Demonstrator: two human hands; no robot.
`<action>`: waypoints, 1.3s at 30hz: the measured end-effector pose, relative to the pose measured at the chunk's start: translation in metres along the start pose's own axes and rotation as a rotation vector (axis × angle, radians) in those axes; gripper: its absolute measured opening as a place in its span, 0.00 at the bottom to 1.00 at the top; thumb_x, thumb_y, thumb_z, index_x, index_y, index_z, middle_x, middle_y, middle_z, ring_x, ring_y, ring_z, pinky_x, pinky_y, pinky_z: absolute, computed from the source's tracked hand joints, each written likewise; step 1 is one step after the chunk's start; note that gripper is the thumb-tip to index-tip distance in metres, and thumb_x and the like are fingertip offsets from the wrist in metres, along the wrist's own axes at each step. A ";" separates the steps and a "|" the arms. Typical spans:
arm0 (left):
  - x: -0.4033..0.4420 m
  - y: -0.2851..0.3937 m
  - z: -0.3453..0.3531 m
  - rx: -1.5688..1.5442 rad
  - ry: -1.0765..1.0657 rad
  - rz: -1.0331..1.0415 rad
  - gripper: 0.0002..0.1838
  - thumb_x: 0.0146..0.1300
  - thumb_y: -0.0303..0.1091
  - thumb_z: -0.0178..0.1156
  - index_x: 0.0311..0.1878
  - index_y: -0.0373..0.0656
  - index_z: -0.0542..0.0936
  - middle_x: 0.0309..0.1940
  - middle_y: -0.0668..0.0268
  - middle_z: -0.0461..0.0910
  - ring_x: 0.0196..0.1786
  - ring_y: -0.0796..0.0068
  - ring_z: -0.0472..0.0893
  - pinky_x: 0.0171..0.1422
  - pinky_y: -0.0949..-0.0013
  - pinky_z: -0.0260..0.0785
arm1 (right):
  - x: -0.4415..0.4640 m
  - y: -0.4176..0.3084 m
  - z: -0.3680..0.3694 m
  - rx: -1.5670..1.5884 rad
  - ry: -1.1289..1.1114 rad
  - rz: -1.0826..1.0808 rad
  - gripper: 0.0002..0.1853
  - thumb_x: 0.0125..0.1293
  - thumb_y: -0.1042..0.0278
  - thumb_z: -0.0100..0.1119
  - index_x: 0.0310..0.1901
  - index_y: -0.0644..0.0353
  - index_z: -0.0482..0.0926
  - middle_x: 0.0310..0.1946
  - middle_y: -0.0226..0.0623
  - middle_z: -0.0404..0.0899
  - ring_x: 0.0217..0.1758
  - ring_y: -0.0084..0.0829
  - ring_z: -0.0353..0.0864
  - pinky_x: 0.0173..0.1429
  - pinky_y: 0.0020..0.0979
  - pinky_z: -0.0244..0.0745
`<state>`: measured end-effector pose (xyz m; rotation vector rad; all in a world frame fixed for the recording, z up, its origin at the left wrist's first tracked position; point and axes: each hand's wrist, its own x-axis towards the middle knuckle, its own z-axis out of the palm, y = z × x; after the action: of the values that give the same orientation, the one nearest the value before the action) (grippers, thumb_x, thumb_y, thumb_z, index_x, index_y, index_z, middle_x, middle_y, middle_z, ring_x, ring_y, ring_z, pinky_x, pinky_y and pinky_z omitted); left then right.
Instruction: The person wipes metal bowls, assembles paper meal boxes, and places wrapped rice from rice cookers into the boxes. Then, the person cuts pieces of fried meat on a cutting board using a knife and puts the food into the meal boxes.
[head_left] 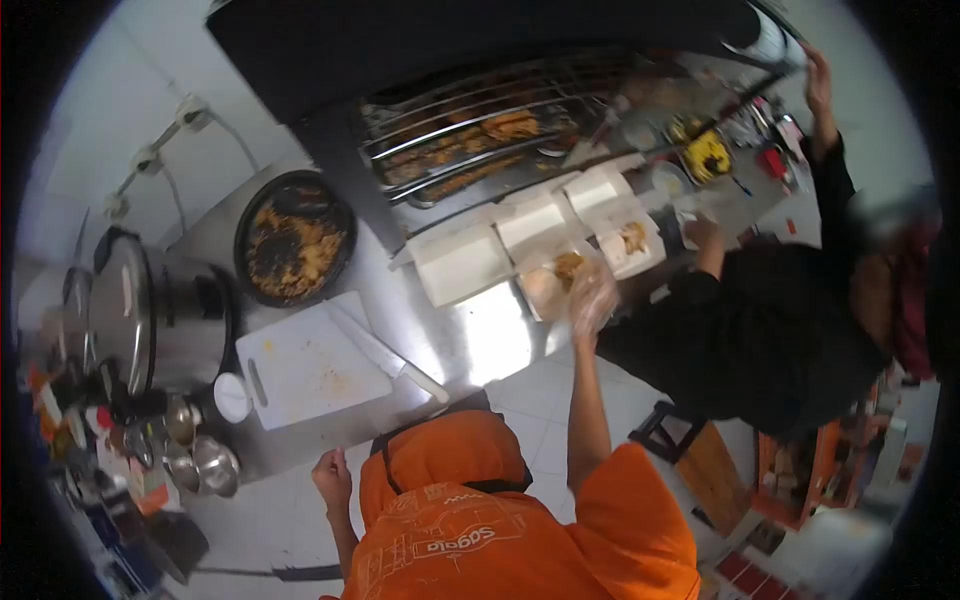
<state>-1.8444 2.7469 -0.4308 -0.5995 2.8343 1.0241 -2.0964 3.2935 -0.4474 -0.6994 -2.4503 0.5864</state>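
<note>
My right hand (594, 303), in a clear plastic glove, is over the edge of an open white food box (543, 298) holding rice and a brown piece of food (568, 268). The glove is smeared by motion, and its fingertips are hard to make out. Beside it stands another open box with rice and pale food (632, 238); a further open box (458, 268) on the left shows bare white inside. My left hand (333, 482) hangs off the counter's front edge with its fingers curled, and nothing shows in it.
A knife (400, 365) lies across a white cutting board (315, 365). Behind are a black pan of browned food (295, 240), a large steel pot (165, 315) and a glass case with fried food (510, 125). A co-worker in black (750, 340) stands close at right, one hand (706, 243) near the boxes.
</note>
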 end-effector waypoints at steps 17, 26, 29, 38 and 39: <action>0.072 0.087 -0.018 0.212 0.128 0.309 0.07 0.67 0.32 0.62 0.45 0.46 0.86 0.32 0.63 0.85 0.36 0.56 0.84 0.40 0.58 0.77 | -0.200 -0.275 -0.026 0.223 -1.527 -1.016 0.35 0.77 0.32 0.41 0.76 0.43 0.65 0.77 0.51 0.63 0.79 0.56 0.60 0.80 0.66 0.47; 0.103 0.022 -0.026 -0.007 0.301 0.155 0.09 0.69 0.36 0.61 0.40 0.46 0.88 0.36 0.60 0.88 0.36 0.53 0.86 0.41 0.56 0.78 | -0.258 -0.315 -0.022 0.498 -1.531 -0.608 0.29 0.79 0.49 0.52 0.70 0.62 0.72 0.63 0.58 0.77 0.66 0.57 0.77 0.69 0.45 0.71; 0.120 0.018 -0.039 -0.098 0.242 0.085 0.09 0.69 0.37 0.60 0.40 0.46 0.88 0.37 0.60 0.88 0.37 0.51 0.86 0.42 0.55 0.78 | -0.282 -0.331 -0.024 0.362 -1.316 -0.555 0.26 0.79 0.52 0.53 0.67 0.65 0.74 0.59 0.61 0.80 0.62 0.60 0.80 0.66 0.42 0.75; 0.153 -0.037 -0.035 -0.228 0.079 -0.053 0.09 0.65 0.38 0.59 0.37 0.51 0.88 0.33 0.58 0.86 0.38 0.49 0.85 0.44 0.51 0.76 | -0.304 -0.355 -0.053 0.446 -1.795 -0.152 0.30 0.79 0.67 0.51 0.79 0.59 0.58 0.73 0.49 0.70 0.75 0.44 0.69 0.77 0.40 0.65; 0.159 -0.041 -0.038 -0.207 0.098 -0.068 0.09 0.65 0.39 0.59 0.36 0.51 0.87 0.32 0.58 0.86 0.39 0.49 0.85 0.44 0.51 0.76 | -0.309 -0.344 -0.055 0.459 -1.814 -0.106 0.31 0.79 0.67 0.51 0.80 0.58 0.57 0.73 0.48 0.69 0.75 0.42 0.70 0.76 0.40 0.66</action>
<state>-1.9724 2.6413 -0.4566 -0.7793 2.7872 1.3212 -1.9603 2.8625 -0.3350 0.5201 -3.3852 2.3738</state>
